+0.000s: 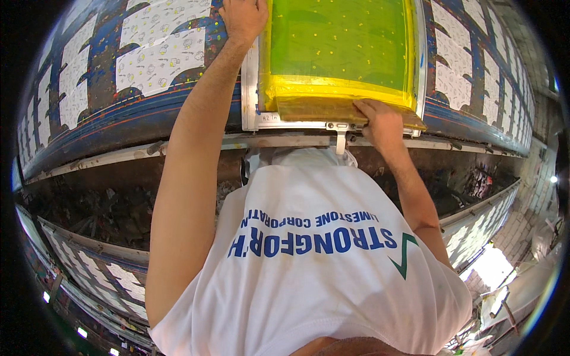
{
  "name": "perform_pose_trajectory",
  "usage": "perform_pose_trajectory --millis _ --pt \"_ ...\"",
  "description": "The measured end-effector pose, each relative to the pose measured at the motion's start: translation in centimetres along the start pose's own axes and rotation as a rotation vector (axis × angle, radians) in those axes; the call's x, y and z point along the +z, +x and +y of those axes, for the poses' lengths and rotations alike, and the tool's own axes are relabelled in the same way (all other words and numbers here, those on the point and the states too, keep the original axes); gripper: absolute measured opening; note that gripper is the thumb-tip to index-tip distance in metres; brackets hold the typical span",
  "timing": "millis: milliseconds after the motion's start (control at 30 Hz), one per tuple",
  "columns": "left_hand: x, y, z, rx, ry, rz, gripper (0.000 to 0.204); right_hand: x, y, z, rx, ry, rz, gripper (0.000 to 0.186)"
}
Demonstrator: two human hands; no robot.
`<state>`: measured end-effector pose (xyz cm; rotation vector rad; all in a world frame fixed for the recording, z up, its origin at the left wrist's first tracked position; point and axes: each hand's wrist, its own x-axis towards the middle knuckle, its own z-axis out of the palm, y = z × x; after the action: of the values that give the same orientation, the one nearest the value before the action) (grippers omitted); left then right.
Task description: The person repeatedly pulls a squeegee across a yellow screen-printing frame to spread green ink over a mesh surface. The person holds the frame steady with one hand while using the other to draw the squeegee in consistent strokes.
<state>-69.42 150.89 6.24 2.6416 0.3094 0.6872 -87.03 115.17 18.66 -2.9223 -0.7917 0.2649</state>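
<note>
A silkscreen printing frame (250, 95) with pale metal rails lies on the long table in front of me. Its mesh (338, 44) is green, bordered in bright yellow. Along the near end of the mesh rests a squeegee (317, 111), a wide amber-brown strip. My right hand (383, 126) is closed on the squeegee's right part, fingers over its upper edge. Farther off, my left hand (244, 19) has its fingers curled at the frame's left rail, partly cut off by the picture's top. A metal bracket (341, 141) juts from the frame's near side.
White printed fabric pieces (160, 59) lie on the dark blue table on the left, with more fabric pieces (452, 71) on the right. A rail (113, 155) runs along the table's near edge. Another table with fabric pieces (98, 270) stands at lower left, past a dark littered gap.
</note>
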Motion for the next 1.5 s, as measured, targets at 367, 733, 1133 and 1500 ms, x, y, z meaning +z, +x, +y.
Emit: perform_pose_trajectory --millis 367,733,1133,1500 --pt "0.7 0.2 -0.9 0.024 -0.102 -0.002 0.035 0.8 13.9 4.4 0.000 -0.080 0.234 0.045" --pt "-0.5 0.4 0.3 0.031 0.009 -0.063 0.043 -6.2 42.2 14.4 0.021 -0.231 0.226 0.022" --pt "-0.7 0.5 0.6 0.066 0.139 -0.101 0.047 -10.8 51.5 19.4 -0.102 -0.139 0.159 0.029" --pt "-0.1 0.6 -0.3 0.073 0.110 -0.064 0.043 -6.8 42.4 16.6 -0.129 -0.086 0.134 0.032"
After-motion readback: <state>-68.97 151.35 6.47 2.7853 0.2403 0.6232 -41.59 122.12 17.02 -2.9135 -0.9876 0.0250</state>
